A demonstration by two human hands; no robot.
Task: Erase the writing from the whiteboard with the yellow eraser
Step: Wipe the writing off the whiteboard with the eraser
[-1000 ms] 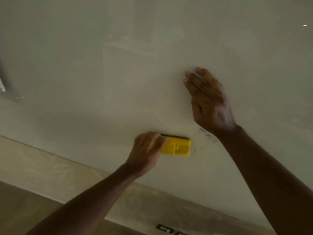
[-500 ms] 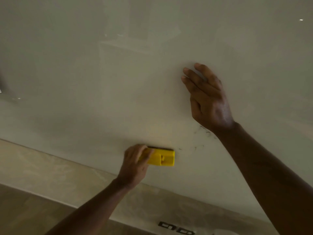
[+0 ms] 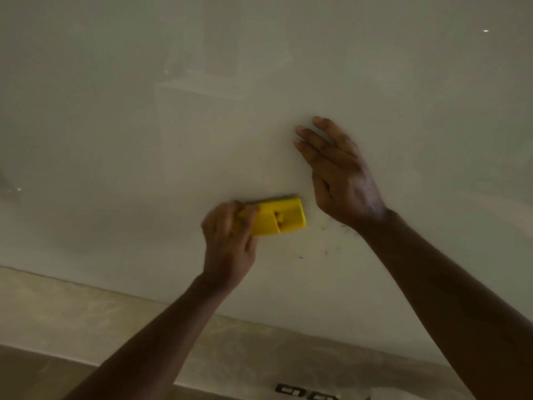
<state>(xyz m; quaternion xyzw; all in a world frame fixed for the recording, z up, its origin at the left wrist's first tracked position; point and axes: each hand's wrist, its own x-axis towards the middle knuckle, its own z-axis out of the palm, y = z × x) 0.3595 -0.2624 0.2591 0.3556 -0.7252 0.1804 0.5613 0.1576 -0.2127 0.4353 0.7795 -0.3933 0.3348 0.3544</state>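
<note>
The whiteboard [image 3: 144, 125] fills most of the head view, pale and glossy. My left hand [image 3: 229, 243] grips the left end of the yellow eraser [image 3: 281, 216], which lies flat against the board with its dark felt edge on top. My right hand [image 3: 339, 174] rests flat on the board just right of the eraser, fingers pointing up and left, holding nothing. Faint dark marker traces [image 3: 331, 241] remain on the board below the right wrist and right of the eraser.
Below the board's lower edge runs a beige marbled wall strip [image 3: 86, 319]. Two dark wall sockets [image 3: 305, 394] sit at the bottom edge of the view. Faint reflections show on the board's upper part.
The eraser and my left hand slid down and left along the board, then back up and right, close to my right hand. My right hand stayed pressed on the board.
</note>
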